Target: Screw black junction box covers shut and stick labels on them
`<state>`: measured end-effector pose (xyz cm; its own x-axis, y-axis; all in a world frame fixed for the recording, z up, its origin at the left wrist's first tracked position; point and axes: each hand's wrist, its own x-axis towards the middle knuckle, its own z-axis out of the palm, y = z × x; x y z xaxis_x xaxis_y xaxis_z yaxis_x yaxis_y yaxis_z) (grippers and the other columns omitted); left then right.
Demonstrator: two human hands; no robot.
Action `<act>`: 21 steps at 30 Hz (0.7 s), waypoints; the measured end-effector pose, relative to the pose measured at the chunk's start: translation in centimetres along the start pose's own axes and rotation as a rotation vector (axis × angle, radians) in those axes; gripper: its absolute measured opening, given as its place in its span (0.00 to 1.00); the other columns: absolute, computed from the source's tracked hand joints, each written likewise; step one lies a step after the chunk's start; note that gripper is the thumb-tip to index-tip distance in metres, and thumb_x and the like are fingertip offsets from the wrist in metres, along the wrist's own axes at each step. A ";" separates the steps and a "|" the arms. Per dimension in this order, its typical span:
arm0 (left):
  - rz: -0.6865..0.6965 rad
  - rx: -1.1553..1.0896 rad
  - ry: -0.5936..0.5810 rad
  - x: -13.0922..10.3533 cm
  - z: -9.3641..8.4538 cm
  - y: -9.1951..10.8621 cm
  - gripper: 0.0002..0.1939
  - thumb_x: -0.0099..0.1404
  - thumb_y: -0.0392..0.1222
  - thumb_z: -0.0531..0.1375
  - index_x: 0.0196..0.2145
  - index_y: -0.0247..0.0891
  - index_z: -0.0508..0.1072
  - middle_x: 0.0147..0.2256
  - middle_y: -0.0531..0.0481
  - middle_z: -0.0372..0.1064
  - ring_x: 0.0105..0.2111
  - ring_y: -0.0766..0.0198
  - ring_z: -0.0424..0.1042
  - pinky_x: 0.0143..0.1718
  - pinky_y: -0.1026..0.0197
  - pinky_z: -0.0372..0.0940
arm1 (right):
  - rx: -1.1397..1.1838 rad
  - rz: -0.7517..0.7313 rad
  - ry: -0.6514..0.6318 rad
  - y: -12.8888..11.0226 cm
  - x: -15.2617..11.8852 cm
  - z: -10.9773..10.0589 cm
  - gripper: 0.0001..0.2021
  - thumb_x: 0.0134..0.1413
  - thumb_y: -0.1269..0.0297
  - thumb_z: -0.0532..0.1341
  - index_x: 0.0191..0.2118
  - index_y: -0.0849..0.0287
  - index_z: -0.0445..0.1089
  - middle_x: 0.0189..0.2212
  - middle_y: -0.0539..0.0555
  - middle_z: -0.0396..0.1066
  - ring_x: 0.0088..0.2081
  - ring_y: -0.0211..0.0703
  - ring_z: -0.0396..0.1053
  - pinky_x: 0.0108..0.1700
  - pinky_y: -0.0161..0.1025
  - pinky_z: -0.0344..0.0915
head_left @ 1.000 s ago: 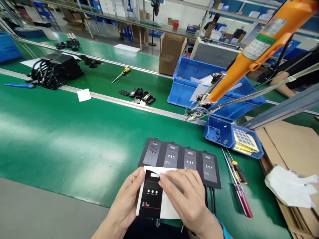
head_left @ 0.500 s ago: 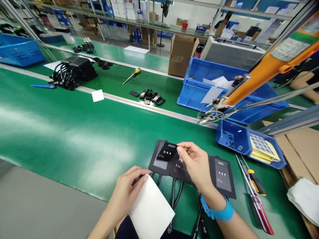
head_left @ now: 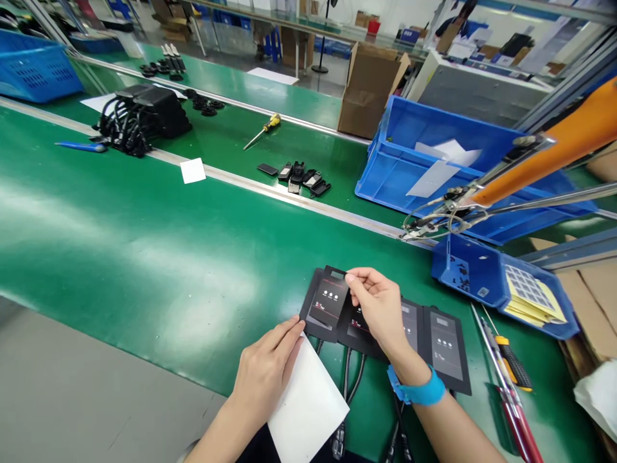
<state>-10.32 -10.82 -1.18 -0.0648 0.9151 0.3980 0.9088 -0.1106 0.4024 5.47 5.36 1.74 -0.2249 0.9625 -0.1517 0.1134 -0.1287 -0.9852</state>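
Observation:
My right hand [head_left: 378, 312], with a blue wristband [head_left: 417, 386], pinches the upper right corner of a black label [head_left: 330, 302] with white dots and a red line. That label lies over the leftmost of several flat black cable boxes [head_left: 463, 360] set in a row. My left hand [head_left: 270, 363] has its fingers together at the leftmost box's lower left corner, and a white paper sheet [head_left: 308, 408] is held beneath them. Its thumb is mostly hidden. Black cables [head_left: 347, 376] run from the boxes toward me.
At right are small blue bins [head_left: 475, 273] with yellow label sheets [head_left: 533, 299], a screwdriver [head_left: 513, 363] and a red-handled tool [head_left: 518, 424]. An orange arm [head_left: 554, 151] hangs before a large blue crate [head_left: 385, 170]. Farther back lie small black parts [head_left: 301, 177] and a yellow screwdriver [head_left: 263, 130].
My right hand has lowered the black label onto the leftmost box. My left hand has moved up to that box's corner, its fingers straighter, with the white sheet still under it. The view has shifted slightly.

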 end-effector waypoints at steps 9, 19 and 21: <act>0.025 0.004 0.001 0.0 0.2 0.0 0.12 0.73 0.34 0.56 0.52 0.34 0.71 0.48 0.44 0.76 0.42 0.58 0.79 0.38 0.58 0.77 | -0.036 0.107 -0.029 1.2 0.6 0.7 0.15 0.47 0.53 0.68 0.32 0.61 0.75 0.21 0.48 0.65 0.20 0.32 0.58 0.21 0.31 0.57; 0.049 0.099 -0.100 -0.8 0.3 -0.4 0.22 0.69 0.24 0.53 0.58 0.37 0.69 0.50 0.41 0.74 0.40 0.57 0.78 0.28 0.60 0.74 | -0.069 0.115 -0.015 0.8 0.6 0.8 0.15 0.47 0.53 0.68 0.32 0.63 0.75 0.20 0.48 0.65 0.19 0.31 0.58 0.19 0.31 0.56; 0.049 0.114 -0.113 -1.0 0.3 -0.4 0.23 0.68 0.23 0.53 0.57 0.37 0.69 0.51 0.41 0.73 0.39 0.57 0.78 0.28 0.60 0.73 | -0.087 0.114 -0.016 1.0 0.7 0.8 0.15 0.47 0.53 0.68 0.32 0.63 0.75 0.21 0.48 0.65 0.19 0.31 0.58 0.19 0.31 0.56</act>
<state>-10.52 -11.61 -2.02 0.0217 0.9481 0.3172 0.9510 -0.1174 0.2859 4.62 5.69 0.62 -0.2215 0.9386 -0.2645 0.2221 -0.2155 -0.9509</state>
